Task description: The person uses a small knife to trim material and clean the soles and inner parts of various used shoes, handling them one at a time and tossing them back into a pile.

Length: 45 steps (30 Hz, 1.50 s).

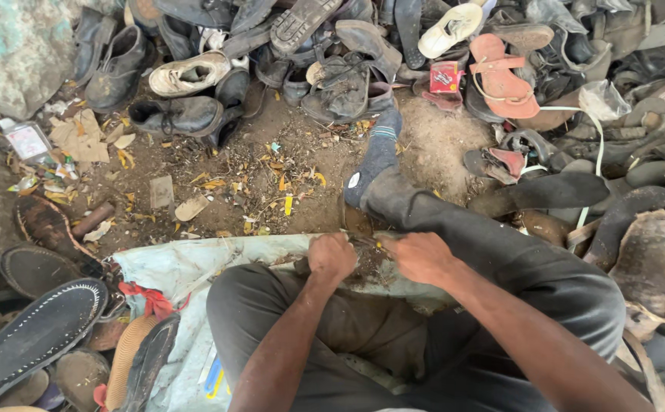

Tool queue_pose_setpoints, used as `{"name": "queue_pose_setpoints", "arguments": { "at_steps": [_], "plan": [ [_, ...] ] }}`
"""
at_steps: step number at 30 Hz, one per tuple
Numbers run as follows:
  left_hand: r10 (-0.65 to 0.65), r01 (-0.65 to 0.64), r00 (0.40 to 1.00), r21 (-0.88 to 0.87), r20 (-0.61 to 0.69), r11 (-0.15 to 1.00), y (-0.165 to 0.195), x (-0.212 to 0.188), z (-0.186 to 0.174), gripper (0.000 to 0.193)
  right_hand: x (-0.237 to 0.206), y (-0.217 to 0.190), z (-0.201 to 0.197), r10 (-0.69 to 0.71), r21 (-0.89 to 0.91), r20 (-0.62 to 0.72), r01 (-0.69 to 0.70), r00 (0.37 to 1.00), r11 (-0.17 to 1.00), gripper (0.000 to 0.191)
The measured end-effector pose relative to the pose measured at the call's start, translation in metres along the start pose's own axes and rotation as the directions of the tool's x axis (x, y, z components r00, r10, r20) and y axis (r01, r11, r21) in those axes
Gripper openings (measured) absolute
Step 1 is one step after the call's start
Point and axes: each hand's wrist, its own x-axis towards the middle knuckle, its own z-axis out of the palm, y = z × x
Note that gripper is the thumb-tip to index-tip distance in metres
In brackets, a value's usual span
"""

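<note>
Two hands are meeting over the lap, fingers curled tight. The left hand [332, 257] is closing into a fist on a dark, frayed scrap [368, 261], and the right hand [422, 256] is pinching its other end; what else the right fingers are gripping cannot be told. The scrap is lying above a pale sheet [187, 267] spread over the knees. A stretched leg in a grey sock [378, 152] is pointing toward a heap of worn shoes [340, 84]. A black sole [31, 336] is lying at the left.
</note>
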Motion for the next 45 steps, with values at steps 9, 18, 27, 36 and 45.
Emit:
{"name": "queue_pose_setpoints", "arguments": {
  "at_steps": [9,18,27,36,45],
  "plan": [
    [0.072,-0.076,0.995,-0.057,-0.074,0.995,0.012,-0.042,-0.018,0.026,-0.016,0.001,0.012,-0.086,-0.175,-0.010,0.083,0.996,0.981,0.032],
    [-0.385,0.124,0.835,-0.547,-0.393,0.828,0.001,-0.032,-0.026,0.036,-0.042,0.026,0.071,0.264,0.454,-0.111,-0.188,0.958,0.871,0.029],
    [-0.273,0.047,0.934,-0.677,-0.232,0.735,0.002,0.002,-0.019,0.069,-0.004,0.030,0.098,0.195,0.650,-0.193,-0.023,0.962,0.759,0.036],
    [-0.338,0.143,0.896,-0.532,-0.288,0.834,-0.012,0.008,-0.025,0.041,0.006,0.013,0.094,0.230,0.792,-0.193,0.013,0.954,0.610,0.041],
    [-0.569,0.274,0.741,-0.613,-0.357,0.741,-0.048,0.007,-0.033,0.013,0.006,-0.006,0.098,0.252,0.555,-0.135,-0.137,0.958,0.820,0.044]
  ]
}}
